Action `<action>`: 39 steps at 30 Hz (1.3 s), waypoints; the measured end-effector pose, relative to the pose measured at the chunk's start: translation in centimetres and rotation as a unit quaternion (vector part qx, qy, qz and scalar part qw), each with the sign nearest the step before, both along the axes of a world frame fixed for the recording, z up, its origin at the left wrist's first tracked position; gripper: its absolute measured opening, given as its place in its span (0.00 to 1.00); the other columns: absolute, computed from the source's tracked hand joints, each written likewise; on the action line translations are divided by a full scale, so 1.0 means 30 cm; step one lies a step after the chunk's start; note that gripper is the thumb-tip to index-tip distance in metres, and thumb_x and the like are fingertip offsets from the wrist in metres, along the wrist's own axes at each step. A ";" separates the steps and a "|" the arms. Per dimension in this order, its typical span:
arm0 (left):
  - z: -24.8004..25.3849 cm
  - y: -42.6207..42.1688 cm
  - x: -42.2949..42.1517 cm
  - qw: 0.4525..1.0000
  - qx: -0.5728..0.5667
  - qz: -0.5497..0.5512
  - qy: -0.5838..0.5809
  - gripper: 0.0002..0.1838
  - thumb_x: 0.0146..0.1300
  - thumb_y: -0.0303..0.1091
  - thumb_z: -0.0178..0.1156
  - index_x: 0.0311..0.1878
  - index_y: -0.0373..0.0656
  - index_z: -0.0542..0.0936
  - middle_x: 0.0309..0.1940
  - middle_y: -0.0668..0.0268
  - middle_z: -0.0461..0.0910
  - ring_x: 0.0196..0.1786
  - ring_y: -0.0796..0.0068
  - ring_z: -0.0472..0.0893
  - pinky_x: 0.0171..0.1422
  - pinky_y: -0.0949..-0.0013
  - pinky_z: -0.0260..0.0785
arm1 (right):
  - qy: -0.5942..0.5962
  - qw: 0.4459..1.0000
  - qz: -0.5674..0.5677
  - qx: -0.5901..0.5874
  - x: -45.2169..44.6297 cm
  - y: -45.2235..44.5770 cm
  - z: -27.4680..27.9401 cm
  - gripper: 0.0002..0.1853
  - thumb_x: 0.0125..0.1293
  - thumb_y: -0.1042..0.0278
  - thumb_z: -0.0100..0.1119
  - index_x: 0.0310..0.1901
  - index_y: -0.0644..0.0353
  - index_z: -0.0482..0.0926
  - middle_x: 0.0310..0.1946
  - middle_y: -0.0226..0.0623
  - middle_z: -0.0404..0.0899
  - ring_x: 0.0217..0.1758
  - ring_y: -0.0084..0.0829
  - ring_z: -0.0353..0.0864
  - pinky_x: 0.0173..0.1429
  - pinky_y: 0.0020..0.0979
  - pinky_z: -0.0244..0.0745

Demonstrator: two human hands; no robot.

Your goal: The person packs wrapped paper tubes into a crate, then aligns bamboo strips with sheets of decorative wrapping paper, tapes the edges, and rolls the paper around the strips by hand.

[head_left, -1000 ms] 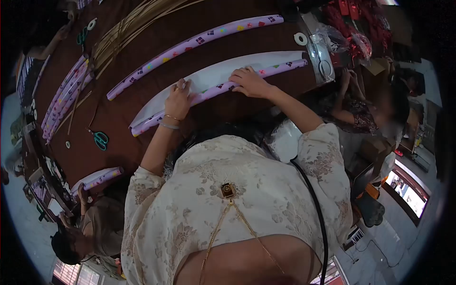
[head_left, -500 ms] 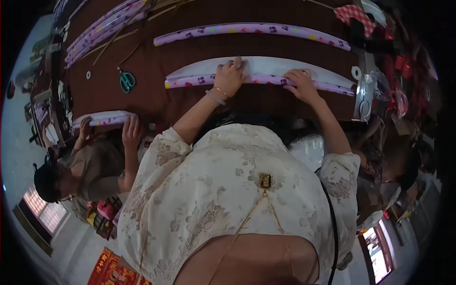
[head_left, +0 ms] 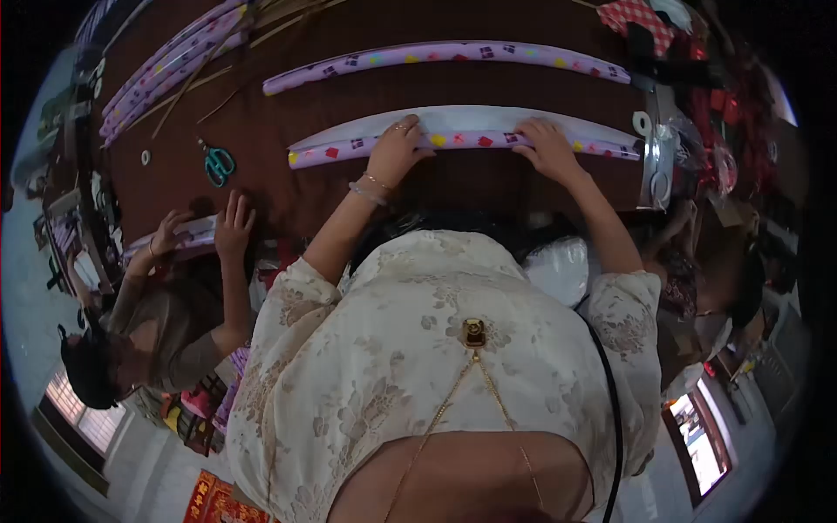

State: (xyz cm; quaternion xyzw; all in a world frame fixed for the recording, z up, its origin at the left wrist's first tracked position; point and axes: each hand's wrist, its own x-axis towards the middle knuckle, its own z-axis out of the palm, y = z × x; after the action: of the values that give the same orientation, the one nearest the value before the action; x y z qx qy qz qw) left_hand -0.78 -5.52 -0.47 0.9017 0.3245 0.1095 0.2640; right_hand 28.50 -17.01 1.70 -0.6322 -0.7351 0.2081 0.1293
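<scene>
A lilac printed sheet (head_left: 471,140) with a white underside lies lengthwise before me, its near edge rolled into a long narrow tube. My left hand (head_left: 399,152) grips the roll left of its middle, fingers over the top and thumb on the near side. To the right, my right hand (head_left: 547,151) holds the same roll, its fingers bent over it and the thumb low. Beyond the roll, the white side of the sheet (head_left: 471,117) shows as a flat curved strip. A finished-looking lilac roll (head_left: 445,56) lies farther back, parallel to it.
Teal-handled scissors (head_left: 218,164) and a small tape ring (head_left: 146,158) lie on the brown table (head_left: 261,122). Several lilac rolls (head_left: 174,65) and thin sticks are at the back left. A white tape roll (head_left: 642,124) sits at right. A co-worker (head_left: 174,322) handles a similar sheet at left.
Both my hands stay on the sheet. My left hand's fingers have drawn back from the white area toward the roll. The co-worker's sheet looks narrower. The whole view has shifted slightly.
</scene>
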 end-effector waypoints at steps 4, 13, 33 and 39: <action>0.071 0.022 0.033 0.999 0.000 -0.016 0.051 0.21 0.51 0.40 0.63 0.46 0.41 0.75 0.49 0.56 0.73 0.48 0.52 0.74 0.52 0.60 0.69 | -0.024 1.000 -0.004 0.014 0.008 -0.018 -0.018 0.17 0.60 0.56 0.56 0.46 0.58 0.71 0.47 0.38 0.71 0.51 0.41 0.68 0.58 0.40 0.59; -0.008 0.226 -0.161 0.984 0.062 0.147 0.074 0.18 0.47 0.39 0.66 0.40 0.44 0.75 0.40 0.60 0.74 0.45 0.54 0.73 0.46 0.55 0.68 | -0.011 0.999 -0.002 0.045 -0.017 -0.037 -0.017 0.19 0.54 0.65 0.62 0.47 0.58 0.72 0.44 0.39 0.70 0.49 0.42 0.69 0.53 0.39 0.63; -0.004 0.234 -0.116 0.962 0.030 0.272 0.005 0.17 0.39 0.32 0.70 0.32 0.45 0.72 0.37 0.60 0.74 0.41 0.53 0.75 0.38 0.55 0.68 | 0.005 0.995 0.045 0.088 -0.026 -0.030 -0.048 0.17 0.55 0.66 0.60 0.47 0.59 0.73 0.44 0.39 0.71 0.49 0.41 0.69 0.54 0.39 0.62; 0.016 0.234 -0.203 0.980 -0.135 0.147 -0.018 0.17 0.43 0.30 0.67 0.35 0.41 0.71 0.38 0.57 0.73 0.38 0.55 0.76 0.39 0.58 0.70 | 0.011 0.997 0.046 0.061 -0.020 -0.015 -0.045 0.17 0.57 0.63 0.58 0.48 0.59 0.74 0.45 0.40 0.71 0.50 0.41 0.69 0.56 0.39 0.61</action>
State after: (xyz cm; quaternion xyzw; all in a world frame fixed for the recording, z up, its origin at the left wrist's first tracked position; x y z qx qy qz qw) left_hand -6.88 1.51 0.02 0.7982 0.4605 0.1182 0.3699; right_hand 27.89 -17.45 0.36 -0.5864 -0.7731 0.1757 0.1664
